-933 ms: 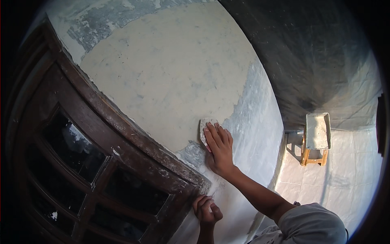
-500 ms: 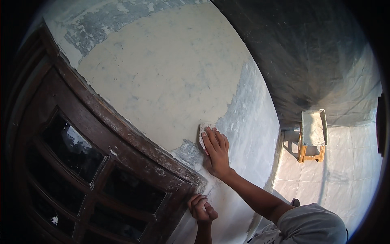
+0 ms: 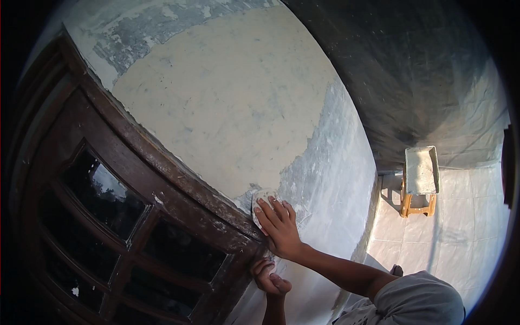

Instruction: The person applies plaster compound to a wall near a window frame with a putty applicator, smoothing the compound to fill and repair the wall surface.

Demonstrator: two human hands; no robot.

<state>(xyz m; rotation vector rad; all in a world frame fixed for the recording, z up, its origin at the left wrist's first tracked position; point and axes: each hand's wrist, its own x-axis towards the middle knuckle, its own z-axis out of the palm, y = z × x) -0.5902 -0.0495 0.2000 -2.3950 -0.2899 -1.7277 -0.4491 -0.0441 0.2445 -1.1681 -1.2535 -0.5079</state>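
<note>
My right hand presses a flat, pale tool, smeared with white, against the wall beside the dark wooden door frame. Its fingers lie over the tool's face; whether it is a spreader or a sanding pad I cannot tell. Under the tool is the lower edge of a cream plaster patch, bordered by bare grey-white wall. Just below, next to the frame's corner, my left hand is closed with fingers curled; what it holds, if anything, is hidden.
On the left is a brown door with dark glass panes. To the right, a tray of pale paste rests on a yellow-orange stool. Dark sheeting hangs behind it, above the tiled floor.
My right hand has slid the tool down and left along the wall, toward the door frame's corner. My left hand has stayed nearly in place. The view has shifted slightly.
</note>
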